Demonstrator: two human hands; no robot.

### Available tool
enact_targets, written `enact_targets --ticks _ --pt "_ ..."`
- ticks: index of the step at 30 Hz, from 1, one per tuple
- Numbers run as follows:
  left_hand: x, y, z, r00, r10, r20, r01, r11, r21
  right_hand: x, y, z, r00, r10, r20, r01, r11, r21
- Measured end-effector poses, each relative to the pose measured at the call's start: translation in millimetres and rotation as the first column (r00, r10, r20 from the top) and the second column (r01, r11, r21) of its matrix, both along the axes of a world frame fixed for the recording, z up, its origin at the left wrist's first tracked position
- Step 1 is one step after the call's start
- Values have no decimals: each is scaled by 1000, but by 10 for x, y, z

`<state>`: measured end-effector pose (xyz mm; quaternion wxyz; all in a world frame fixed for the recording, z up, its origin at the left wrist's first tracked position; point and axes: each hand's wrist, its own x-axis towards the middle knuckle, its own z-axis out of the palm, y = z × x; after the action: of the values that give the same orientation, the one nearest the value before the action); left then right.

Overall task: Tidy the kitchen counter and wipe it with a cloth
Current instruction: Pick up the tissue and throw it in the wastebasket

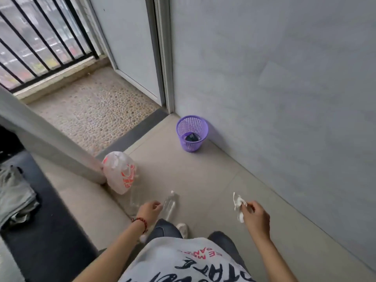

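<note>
My left hand (149, 210) grips a clear plastic bottle (171, 205) with a white cap, held low in front of me. A second clear bottle (134, 199) shows just left of the same hand; whether the hand holds it I cannot tell. My right hand (255, 216) pinches a crumpled white tissue (238, 205). A purple mesh bin (192, 133) stands on the floor ahead against the grey wall, with something dark in its bottom. Both hands are well short of the bin.
A white plastic bag with orange print (120, 171) sits on the floor by a wall corner at left. A dark counter (53, 224) at far left bears a grey folded cloth (14, 196). An open door (132, 47) leads onto a pebbled balcony floor (91, 115) with railings.
</note>
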<state>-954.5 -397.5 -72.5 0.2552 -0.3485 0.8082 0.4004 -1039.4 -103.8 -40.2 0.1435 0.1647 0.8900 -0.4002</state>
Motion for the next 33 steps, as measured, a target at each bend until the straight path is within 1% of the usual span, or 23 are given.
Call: enact_targets --ticks 6,9,12,18,22,25,29,33 --pt "-1422 -157 143 994 35 -108 -35 999 -4 -876 93 -178 998 -40 41 39 999 15" --pt "-2008 -188 90 990 70 -125 -72 997 -11 -1499 35 -307 997 20 68 -20 1000 12" --pt "-2392 -184 19 982 157 -108 -160 987 -24 -2168 -32 -385 989 104 108 -107 994 24" --pt "-2774 -162 -65 952 300 -64 -303 953 -31 -3461 -351 -381 936 325 138 -332 943 32" --pt "-2910 -174 -156 913 405 -43 -407 913 -33 -4073 -685 -490 886 441 141 -453 889 68" --pt "-3017 -227 -254 896 443 -26 -444 895 -44 -4340 -947 -621 865 470 174 -486 872 58" --pt "-3174 -354 -358 879 477 -10 -477 878 -37 -4522 -1278 -818 875 427 228 -448 893 46" --pt "-3387 -521 -449 868 495 -32 -496 868 -29 -4797 -1725 -966 866 453 211 -473 879 53"
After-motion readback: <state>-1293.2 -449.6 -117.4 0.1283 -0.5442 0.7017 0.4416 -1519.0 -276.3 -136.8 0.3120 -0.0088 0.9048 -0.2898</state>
